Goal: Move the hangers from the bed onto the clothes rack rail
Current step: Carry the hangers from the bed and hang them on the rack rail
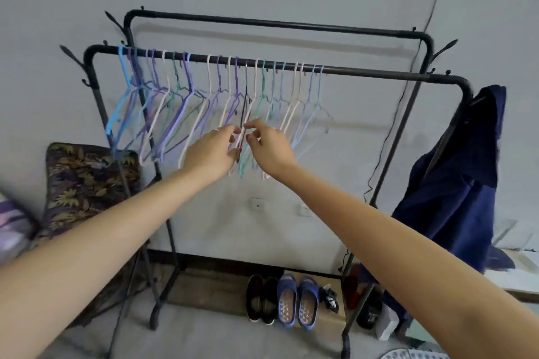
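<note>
Both hands, left hand (215, 151) and right hand (267, 146), pinch a dark hanger (244, 108) below the front rail (364, 71); light, stiff wire, best held by its shoulder.

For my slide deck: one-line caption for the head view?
Both hands reach a dark thin hanger among pastel hangers on the black metal rack rail.

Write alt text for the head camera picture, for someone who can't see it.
Both hands, left hand and right hand, reach to a dark hanger among pastel hangers on the front rail of a black clothes rack. A navy garment hangs at its right end; shoes sit below.
</note>
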